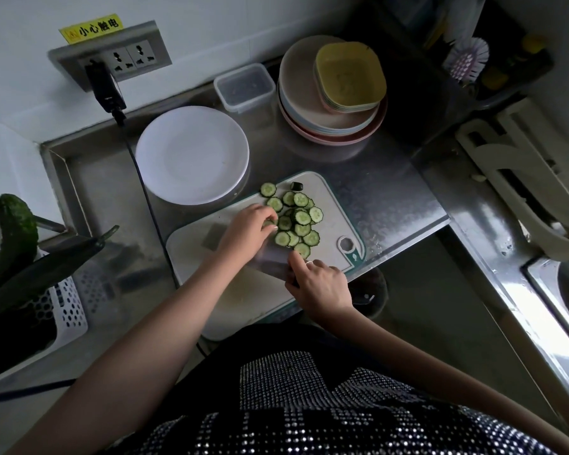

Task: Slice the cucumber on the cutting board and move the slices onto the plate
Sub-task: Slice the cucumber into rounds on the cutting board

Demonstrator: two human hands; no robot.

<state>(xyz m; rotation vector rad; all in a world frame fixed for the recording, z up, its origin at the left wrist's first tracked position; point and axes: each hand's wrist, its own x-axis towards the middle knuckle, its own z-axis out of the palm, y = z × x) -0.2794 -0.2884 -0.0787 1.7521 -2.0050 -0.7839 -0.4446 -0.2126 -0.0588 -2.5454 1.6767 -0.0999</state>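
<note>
A white cutting board (326, 192) lies on the steel counter, with a pile of several cucumber slices (298, 221) on its far half and a dark end piece (297, 186) near the far edge. My left hand (247, 231) presses down on the last cucumber stub (269, 223) at the left of the pile. My right hand (319, 284) grips a knife handle; the blurred blade (270, 257) runs left across the board, just below my left hand. An empty white plate (193, 154) sits behind the board, to its left.
A stack of plates with yellow bowls (334, 90) and a clear lidded box (243, 87) stand at the back. Whole cucumbers (17, 238) lie in a white basket (66, 310) at left. A cable (145, 192) runs past the plate. A sink (565, 290) is at right.
</note>
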